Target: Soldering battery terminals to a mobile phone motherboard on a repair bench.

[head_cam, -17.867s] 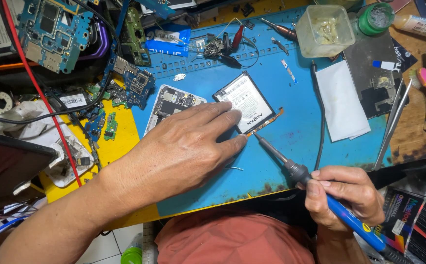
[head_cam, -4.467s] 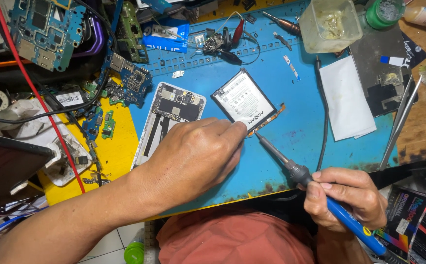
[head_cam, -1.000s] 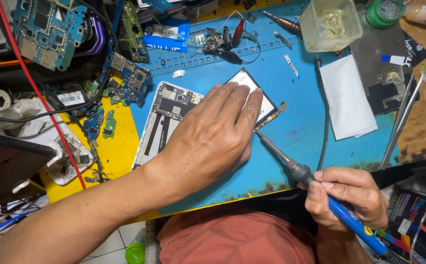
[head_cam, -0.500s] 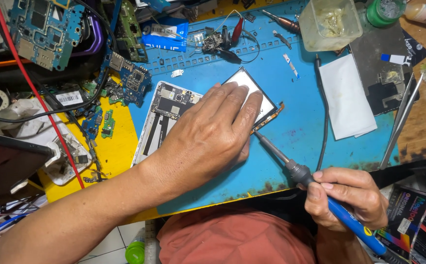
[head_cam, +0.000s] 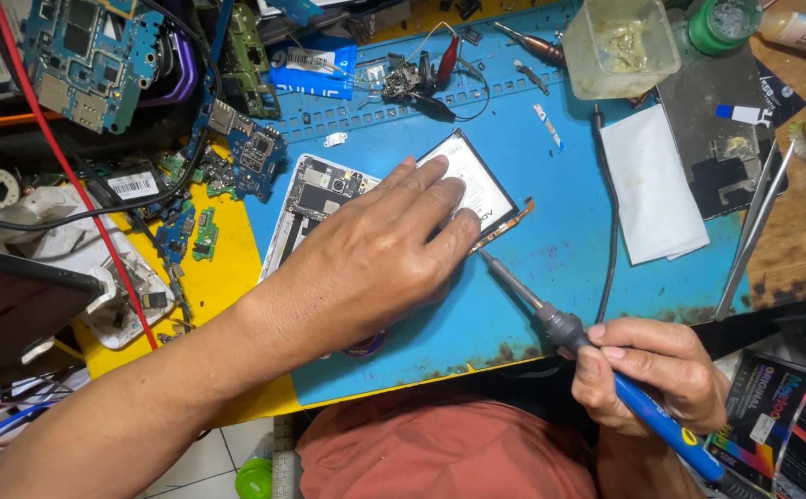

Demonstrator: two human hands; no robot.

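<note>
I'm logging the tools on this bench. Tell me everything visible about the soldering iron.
The soldering iron has a blue handle, a dark grey collar and a thin metal shaft ending in a pointed tip. The right hand grips its handle. It slants up-left, with the tip at the lower corner of the flat battery, beside the left hand.

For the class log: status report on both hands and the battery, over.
Left hand flat on battery. Right hand grips soldering iron, tip at battery's lower edge. Path clear.
</note>
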